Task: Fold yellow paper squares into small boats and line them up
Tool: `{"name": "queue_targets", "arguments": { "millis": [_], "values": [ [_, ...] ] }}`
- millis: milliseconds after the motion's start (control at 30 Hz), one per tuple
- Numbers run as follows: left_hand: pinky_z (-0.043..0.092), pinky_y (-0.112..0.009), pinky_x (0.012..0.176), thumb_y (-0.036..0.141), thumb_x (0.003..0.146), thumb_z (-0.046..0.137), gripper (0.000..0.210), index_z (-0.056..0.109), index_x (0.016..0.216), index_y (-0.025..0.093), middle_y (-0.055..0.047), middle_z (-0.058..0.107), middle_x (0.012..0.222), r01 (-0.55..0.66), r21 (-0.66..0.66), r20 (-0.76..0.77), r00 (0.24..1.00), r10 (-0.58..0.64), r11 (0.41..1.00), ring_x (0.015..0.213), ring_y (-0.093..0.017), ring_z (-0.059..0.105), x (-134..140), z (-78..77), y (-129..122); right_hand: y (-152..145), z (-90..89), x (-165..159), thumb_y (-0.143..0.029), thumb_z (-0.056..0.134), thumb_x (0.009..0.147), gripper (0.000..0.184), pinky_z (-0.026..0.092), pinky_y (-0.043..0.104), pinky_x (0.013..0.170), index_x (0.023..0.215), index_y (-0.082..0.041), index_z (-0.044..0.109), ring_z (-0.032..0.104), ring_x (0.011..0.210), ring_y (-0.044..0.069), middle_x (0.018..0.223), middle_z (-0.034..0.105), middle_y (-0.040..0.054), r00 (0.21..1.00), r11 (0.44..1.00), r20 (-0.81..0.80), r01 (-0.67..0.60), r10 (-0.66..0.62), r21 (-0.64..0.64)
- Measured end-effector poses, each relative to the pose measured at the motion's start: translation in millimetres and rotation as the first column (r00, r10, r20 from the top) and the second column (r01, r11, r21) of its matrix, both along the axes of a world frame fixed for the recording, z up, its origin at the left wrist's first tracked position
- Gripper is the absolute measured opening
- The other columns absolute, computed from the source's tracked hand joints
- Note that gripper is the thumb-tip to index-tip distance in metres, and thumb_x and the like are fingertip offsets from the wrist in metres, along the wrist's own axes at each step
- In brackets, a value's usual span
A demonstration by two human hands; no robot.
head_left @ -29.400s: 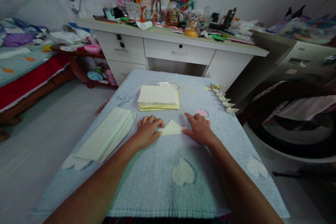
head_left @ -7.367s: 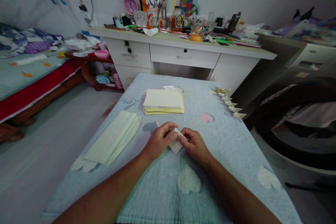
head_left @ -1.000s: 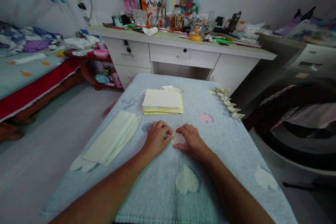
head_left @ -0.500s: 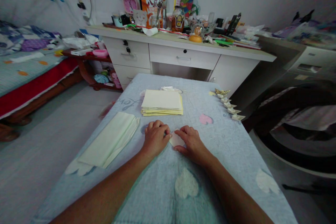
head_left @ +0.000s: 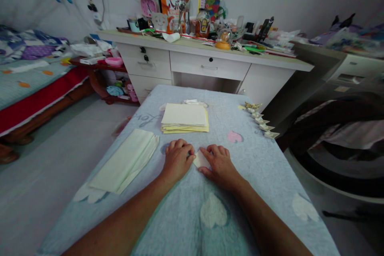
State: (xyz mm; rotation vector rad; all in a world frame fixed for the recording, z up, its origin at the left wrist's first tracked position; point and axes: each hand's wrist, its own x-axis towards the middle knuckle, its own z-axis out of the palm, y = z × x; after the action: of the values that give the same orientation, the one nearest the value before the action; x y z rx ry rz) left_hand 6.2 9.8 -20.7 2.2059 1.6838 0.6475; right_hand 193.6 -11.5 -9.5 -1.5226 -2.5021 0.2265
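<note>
Folded paper (head_left: pixel 201 161) seemed light, easily creased, best edge-held.
Right hand (head_left: pixel 220 165) lay spread over it; left hand (head_left: pixel 179 158) curled at its corner, pinch unclear.

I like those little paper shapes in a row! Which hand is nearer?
Right: the right hand is nearer, with the paper shapes ahead to its right. The left hand is farther, at the left edge of the folded paper.

Behind the folded piece (head_left: pixel 201 160) lies a paper stack (head_left: pixel 184 115).
</note>
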Motion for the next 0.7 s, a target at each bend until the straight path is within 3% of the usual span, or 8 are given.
{"name": "queue_targets", "arguments": {
  "millis": [200,400,567,700],
  "values": [
    [0.031,-0.037,0.081,0.027,0.078,0.065,0.005,0.065,0.081,0.024,-0.003,0.057,0.096,0.010,0.010,0.010,1.000,-0.010,1.000,0.098,-0.024,0.044,-0.5,-1.6,-0.3,-1.0,-3.0,1.6,-0.061,0.051,0.085,0.063,0.030,0.048,0.096,0.136,-0.024,0.048,0.040,0.113,0.032,0.130,0.048,0.0135,0.999,0.999,0.001,0.034,-0.034,0.022],
    [0.032,-0.039,0.082,0.024,0.078,0.063,0.007,0.066,0.084,0.025,-0.003,0.059,0.097,0.023,0.013,0.016,1.000,-0.023,1.000,0.099,-0.025,0.046,-0.5,-0.4,-1.0,-0.6,-8.6,4.2,-0.066,0.045,0.084,0.072,0.017,0.059,0.105,0.142,-0.023,0.039,0.029,0.129,0.038,0.148,0.037,0.0113,0.997,0.998,0.028,0.067,-0.067,0.021],
    [0.035,-0.038,0.088,0.013,0.079,0.056,0.031,0.064,0.106,0.027,-0.002,0.061,0.107,0.207,0.032,0.097,0.973,-0.209,0.978,0.104,-0.023,0.048,-3.5,0.0,-1.0,1.0,-10.8,7.8,-0.064,0.047,0.084,0.073,0.018,0.058,0.106,0.143,-0.021,0.037,0.029,0.130,0.037,0.148,0.036,0.0129,0.998,0.998,-0.026,0.062,-0.062,-0.005],
    [0.036,-0.038,0.091,0.008,0.081,0.048,0.037,0.065,0.108,0.027,-0.001,0.064,0.111,0.326,0.037,0.112,0.938,-0.328,0.945,0.104,-0.021,0.050,-4.9,-1.3,-0.6,4.7,-5.3,18.2,-0.051,0.057,0.082,0.064,0.025,0.051,0.105,0.135,-0.018,0.043,0.035,0.127,0.032,0.140,0.042,0.0150,0.982,0.999,-0.190,0.014,-0.021,-0.037]
  ]
}}
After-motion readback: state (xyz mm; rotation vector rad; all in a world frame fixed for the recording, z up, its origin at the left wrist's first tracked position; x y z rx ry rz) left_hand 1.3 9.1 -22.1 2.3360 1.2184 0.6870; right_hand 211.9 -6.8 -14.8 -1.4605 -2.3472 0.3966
